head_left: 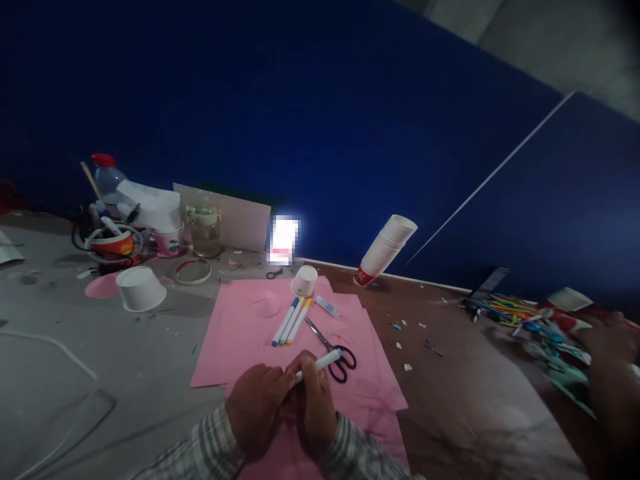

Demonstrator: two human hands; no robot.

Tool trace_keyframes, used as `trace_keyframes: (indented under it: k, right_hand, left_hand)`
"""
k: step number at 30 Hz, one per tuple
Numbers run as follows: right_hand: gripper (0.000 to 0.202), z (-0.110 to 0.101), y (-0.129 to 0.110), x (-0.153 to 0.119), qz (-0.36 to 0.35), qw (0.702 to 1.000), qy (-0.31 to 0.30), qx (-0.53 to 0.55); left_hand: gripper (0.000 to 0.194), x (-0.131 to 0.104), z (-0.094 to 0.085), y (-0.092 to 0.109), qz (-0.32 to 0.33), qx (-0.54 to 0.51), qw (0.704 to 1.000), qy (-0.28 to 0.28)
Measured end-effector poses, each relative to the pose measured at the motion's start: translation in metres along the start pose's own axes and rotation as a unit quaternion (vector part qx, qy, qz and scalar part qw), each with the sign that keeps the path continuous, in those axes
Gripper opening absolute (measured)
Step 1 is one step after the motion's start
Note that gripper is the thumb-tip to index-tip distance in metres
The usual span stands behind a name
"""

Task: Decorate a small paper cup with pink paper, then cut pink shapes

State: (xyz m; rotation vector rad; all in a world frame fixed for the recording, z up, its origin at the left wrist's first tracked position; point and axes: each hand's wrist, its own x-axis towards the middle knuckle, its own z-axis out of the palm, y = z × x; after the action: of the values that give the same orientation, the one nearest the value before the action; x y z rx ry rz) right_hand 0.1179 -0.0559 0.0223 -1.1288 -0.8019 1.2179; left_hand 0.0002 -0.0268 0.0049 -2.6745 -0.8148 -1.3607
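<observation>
Both my hands meet over the pink paper sheets (210,360). My right hand (317,400) is closed around a white marker (329,360), whose end points up to the right. My left hand (260,403) is closed at the marker's lower end, its fingertips partly hidden. Just beyond lie black-handled scissors (345,363), partly behind the held marker. Several capped markers (291,321) lie side by side on the paper, with a small glue tube (328,307) to their right. A small white cup (305,281) stands upside down at the paper's far edge.
A tilted stack of paper cups (387,248) is at the back. On the left are a white bowl (141,289), a tape ring (193,271), a glass jar (204,231) and a pen cup (114,247). Another person's hand (613,340) is at the far right, beside colourful craft strips (510,310).
</observation>
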Motion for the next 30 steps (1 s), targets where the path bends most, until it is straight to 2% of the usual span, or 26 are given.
trace_keyframes:
  k: [4,7,9,11,13,15,16,18,20,22,24,27,30]
  right_hand:
    - [0.056,0.0,0.0,-0.003,-0.009,1.0,-0.002,-0.011]
    - [0.055,0.002,0.001,-0.002,-0.012,1.0,-0.013,-0.013]
    - [0.053,0.002,0.0,0.001,-0.009,0.999,-0.038,-0.016]
    - [0.05,-0.003,-0.004,0.007,-0.009,0.998,-0.056,-0.013]
    - [0.047,-0.012,-0.013,0.016,-0.035,0.999,-0.037,-0.007]
    - [0.042,-0.023,-0.028,0.03,-0.094,0.995,0.014,-0.021]
    - [0.036,-0.028,-0.037,0.038,-0.125,0.991,0.017,-0.045]
    - [0.03,-0.03,-0.053,0.059,-0.158,0.979,-0.017,-0.125]
    - [0.029,-0.021,-0.064,0.084,-0.201,0.942,-0.09,-0.254]
    - [0.036,-0.001,-0.067,0.11,-0.239,0.879,-0.144,-0.388]
    - [0.038,0.024,-0.063,0.136,-0.245,0.798,-0.176,-0.522]
    - [0.035,0.057,-0.05,0.165,-0.236,0.772,-0.188,-0.559]
    - [0.026,0.08,-0.036,0.186,-0.225,0.751,-0.184,-0.592]
  left_hand:
    - [0.021,-0.005,0.005,0.0,-0.018,-0.001,1.0,0.024]
    - [0.026,-0.004,0.007,0.0,-0.027,-0.02,0.999,0.006]
    - [0.03,-0.002,0.007,-0.003,-0.055,-0.055,0.997,-0.005]
    - [0.029,0.002,0.004,-0.009,-0.112,-0.108,0.988,0.006]
    - [0.027,0.006,0.0,-0.017,-0.172,-0.152,0.972,0.053]
    - [0.03,0.008,-0.005,-0.027,-0.215,-0.164,0.955,0.118]
    - [0.03,0.009,-0.007,-0.032,-0.238,-0.164,0.948,0.137]
    - [0.029,0.01,-0.01,-0.042,-0.289,-0.157,0.929,0.173]
    - [0.027,0.012,-0.01,-0.05,-0.35,-0.131,0.909,0.187]
    - [0.025,0.013,-0.009,-0.056,-0.373,-0.104,0.905,0.173]
    - [0.026,0.013,-0.008,-0.06,-0.37,-0.092,0.912,0.15]
    - [0.027,0.013,-0.007,-0.063,-0.357,-0.088,0.921,0.131]
    - [0.029,0.012,-0.008,-0.063,-0.347,-0.089,0.925,0.128]
